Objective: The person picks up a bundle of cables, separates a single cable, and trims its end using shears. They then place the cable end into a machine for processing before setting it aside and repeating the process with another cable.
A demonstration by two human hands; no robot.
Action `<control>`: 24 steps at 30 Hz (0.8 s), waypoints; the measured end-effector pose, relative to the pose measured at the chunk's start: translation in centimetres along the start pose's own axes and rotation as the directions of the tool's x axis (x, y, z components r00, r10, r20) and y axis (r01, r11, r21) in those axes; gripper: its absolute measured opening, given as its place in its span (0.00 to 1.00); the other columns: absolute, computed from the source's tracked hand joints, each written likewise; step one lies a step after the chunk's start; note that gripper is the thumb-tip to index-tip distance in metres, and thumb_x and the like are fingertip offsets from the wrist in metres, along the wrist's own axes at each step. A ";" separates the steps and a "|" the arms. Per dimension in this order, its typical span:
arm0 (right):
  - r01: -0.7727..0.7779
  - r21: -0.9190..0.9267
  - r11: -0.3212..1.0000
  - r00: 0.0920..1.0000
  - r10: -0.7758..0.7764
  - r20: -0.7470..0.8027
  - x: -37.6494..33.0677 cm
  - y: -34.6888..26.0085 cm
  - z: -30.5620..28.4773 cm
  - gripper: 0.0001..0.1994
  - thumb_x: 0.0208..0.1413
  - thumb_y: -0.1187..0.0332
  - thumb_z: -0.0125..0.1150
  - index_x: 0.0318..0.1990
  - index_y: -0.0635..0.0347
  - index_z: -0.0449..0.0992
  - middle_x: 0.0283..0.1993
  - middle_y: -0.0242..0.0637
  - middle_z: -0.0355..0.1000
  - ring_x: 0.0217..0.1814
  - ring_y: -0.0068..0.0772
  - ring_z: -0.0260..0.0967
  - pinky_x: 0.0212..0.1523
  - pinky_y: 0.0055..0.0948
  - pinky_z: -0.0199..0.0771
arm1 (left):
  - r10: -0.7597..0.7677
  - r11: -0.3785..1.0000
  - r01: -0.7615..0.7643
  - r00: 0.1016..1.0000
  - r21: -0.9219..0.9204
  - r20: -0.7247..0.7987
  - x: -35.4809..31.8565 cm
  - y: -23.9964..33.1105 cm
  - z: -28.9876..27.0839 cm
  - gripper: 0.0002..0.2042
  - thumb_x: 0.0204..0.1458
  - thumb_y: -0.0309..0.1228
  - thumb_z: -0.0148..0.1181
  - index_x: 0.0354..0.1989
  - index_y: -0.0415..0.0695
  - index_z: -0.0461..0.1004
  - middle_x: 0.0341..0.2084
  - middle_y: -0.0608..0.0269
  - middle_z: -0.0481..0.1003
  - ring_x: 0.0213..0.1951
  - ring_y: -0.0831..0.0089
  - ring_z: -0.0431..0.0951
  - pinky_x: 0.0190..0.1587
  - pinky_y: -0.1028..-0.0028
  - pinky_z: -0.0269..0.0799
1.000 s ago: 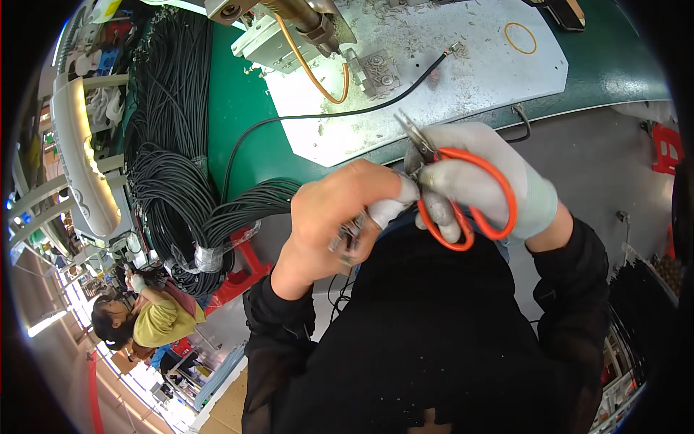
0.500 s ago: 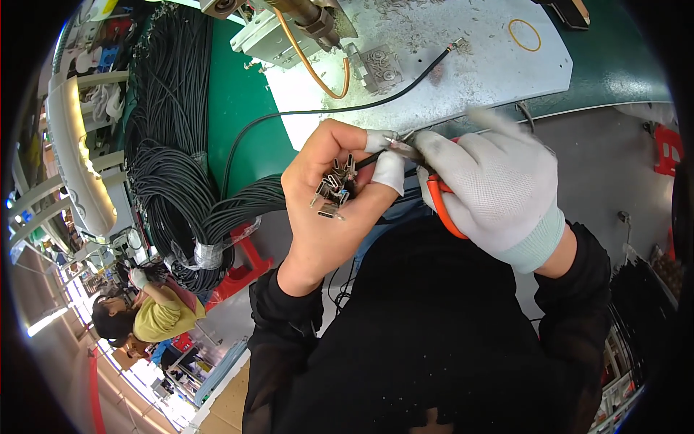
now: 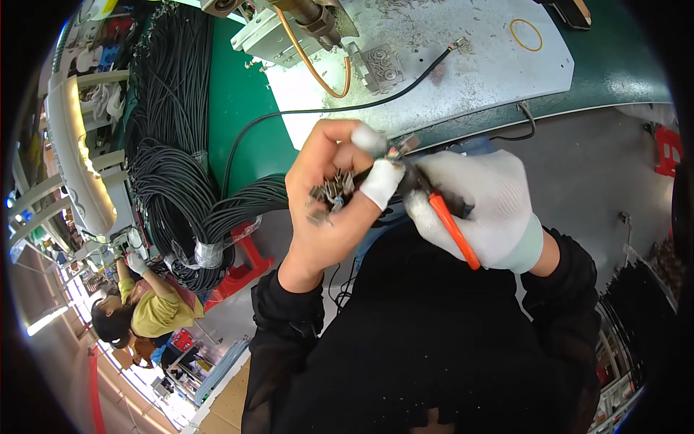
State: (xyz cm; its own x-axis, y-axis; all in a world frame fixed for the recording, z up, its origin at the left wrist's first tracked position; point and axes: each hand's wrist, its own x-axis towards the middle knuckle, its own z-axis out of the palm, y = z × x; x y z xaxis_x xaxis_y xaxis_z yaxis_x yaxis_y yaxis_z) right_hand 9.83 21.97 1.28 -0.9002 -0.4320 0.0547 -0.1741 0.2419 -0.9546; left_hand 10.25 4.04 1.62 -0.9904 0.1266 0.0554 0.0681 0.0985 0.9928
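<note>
- Two hands meet at chest height, in front of a black top and just below the edge of a green bench (image 3: 622, 79).
- The bare left hand (image 3: 329, 192) is cupped and curled around a clutch of small metal terminals (image 3: 331, 195), which lie in its palm; white tape wraps its thumb and forefinger tips.
- Those taped fingertips pinch the end of a thin black cable (image 3: 318, 112), which runs up from the hand in a loop, crosses the bench and ends near its far side.
- The gloved right hand (image 3: 481, 206) is clenched around orange-handled scissors (image 3: 452, 228); one orange handle sticks out below the fist, and the blades point left towards the left thumb.
- Whether the blades touch the cable cannot be told, as the fingers hide the spot.
- On the bench lies a white mat (image 3: 448, 72) strewn with metal scraps, with a yellow rubber band (image 3: 525, 34) near its right end.
- A grey metal press (image 3: 289, 29) stands at the mat's far left corner, an orange hose (image 3: 318, 69) curving down from it.
- Thick bundles of black cable (image 3: 173, 181) hang over the bench's left end, bound with clear tape near the bottom.
- A red stool (image 3: 242, 264) stands on the floor beneath the bundles.
- A co-worker in a yellow shirt (image 3: 155, 311) bends over at lower left, well apart from the hands.
</note>
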 end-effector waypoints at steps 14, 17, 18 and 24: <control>-0.324 0.134 0.936 0.927 0.287 0.241 1.9 0.8 0.0 0.07 0.52 0.68 0.56 0.30 0.63 0.74 0.17 0.32 0.67 0.16 0.19 0.63 0.19 0.21 0.62 | -0.398 0.853 0.367 0.917 -0.372 -0.006 1.1 -0.9 -1.0 0.07 0.50 0.19 0.60 0.37 0.37 0.70 0.20 0.72 0.71 0.20 0.90 0.64 0.21 0.86 0.57; -0.185 0.030 0.982 0.979 0.181 0.093 2.0 2.6 0.9 0.09 0.54 0.66 0.55 0.29 0.63 0.73 0.16 0.29 0.66 0.15 0.15 0.62 0.18 0.19 0.60 | -0.445 0.871 0.416 0.894 -0.260 -0.060 1.6 -2.4 -1.8 0.07 0.51 0.20 0.59 0.37 0.37 0.70 0.19 0.72 0.69 0.18 0.89 0.62 0.19 0.85 0.54; -0.059 -0.083 0.995 0.998 0.056 -0.036 2.2 3.5 1.1 0.10 0.55 0.64 0.54 0.29 0.62 0.73 0.16 0.28 0.65 0.15 0.15 0.61 0.17 0.18 0.59 | -0.463 0.875 0.439 0.882 -0.203 -0.091 1.9 -2.9 -2.2 0.06 0.51 0.21 0.58 0.37 0.38 0.71 0.19 0.72 0.68 0.17 0.88 0.61 0.18 0.85 0.53; 0.144 -0.221 0.965 0.986 -0.160 -0.053 8.7 5.6 -2.3 0.14 0.56 0.61 0.55 0.26 0.64 0.71 0.16 0.32 0.66 0.13 0.19 0.63 0.15 0.18 0.61 | -0.444 0.777 0.402 0.895 -0.484 0.029 6.0 -4.6 -4.5 0.06 0.51 0.21 0.57 0.37 0.38 0.71 0.16 0.73 0.63 0.15 0.86 0.57 0.17 0.84 0.50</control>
State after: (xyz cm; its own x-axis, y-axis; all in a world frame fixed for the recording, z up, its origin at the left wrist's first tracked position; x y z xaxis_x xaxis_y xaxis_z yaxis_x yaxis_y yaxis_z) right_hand 0.07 21.59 -2.92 -0.8807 -0.4184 0.2219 -0.3861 0.3629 -0.8481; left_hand 3.43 -0.08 -2.15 -0.9135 0.0986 -0.3947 -0.4031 -0.3506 0.8453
